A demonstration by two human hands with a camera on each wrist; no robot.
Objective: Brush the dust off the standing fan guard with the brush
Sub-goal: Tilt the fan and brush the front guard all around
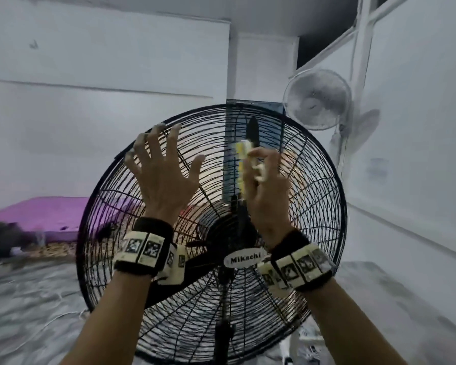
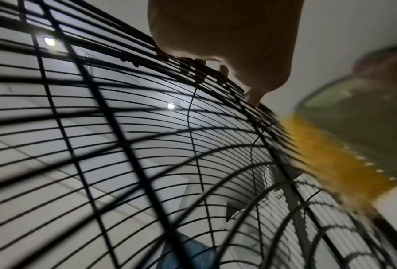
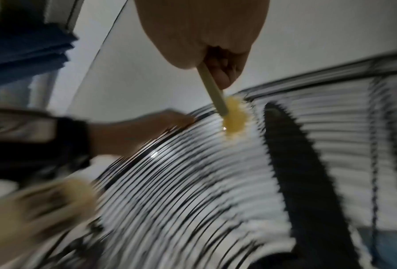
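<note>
Grey mottled floor (image 1: 32, 299) below you. The fan's pole (image 1: 223, 335) stands on it; purple mattress (image 1: 50, 217) lies far left.

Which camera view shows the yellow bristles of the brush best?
The left wrist view: the bristles fill its right side, pressed against the fan guard. The right wrist view shows only a small blurred tuft; the head view shows a thin strip beside the right hand.
</note>
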